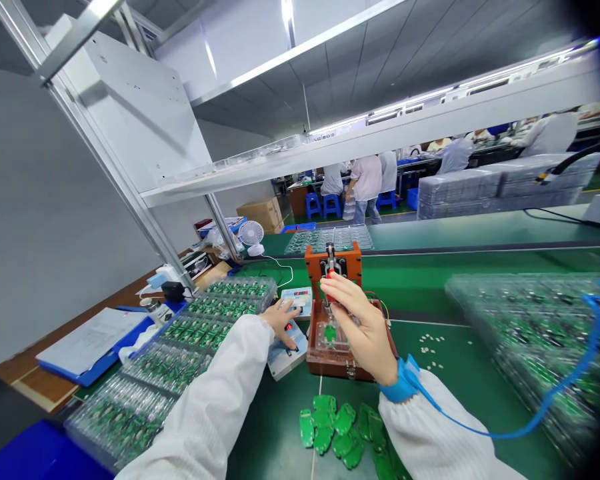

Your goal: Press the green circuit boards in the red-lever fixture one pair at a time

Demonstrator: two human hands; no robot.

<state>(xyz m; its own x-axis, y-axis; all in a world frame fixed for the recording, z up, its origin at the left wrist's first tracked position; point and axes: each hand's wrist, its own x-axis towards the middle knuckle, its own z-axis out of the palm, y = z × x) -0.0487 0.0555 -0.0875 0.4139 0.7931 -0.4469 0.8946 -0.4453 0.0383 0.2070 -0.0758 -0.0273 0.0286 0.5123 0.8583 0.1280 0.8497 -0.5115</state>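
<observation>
Green bench [430,280]: right hand [365,327] grips upright red-tipped lever [330,277].

Trays [200,333] left of fixture [347,340]

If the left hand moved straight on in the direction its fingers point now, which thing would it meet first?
The left hand already rests on the small tester box; straight on, it would probably meet the box's upper display part, though depth is unclear.
</observation>
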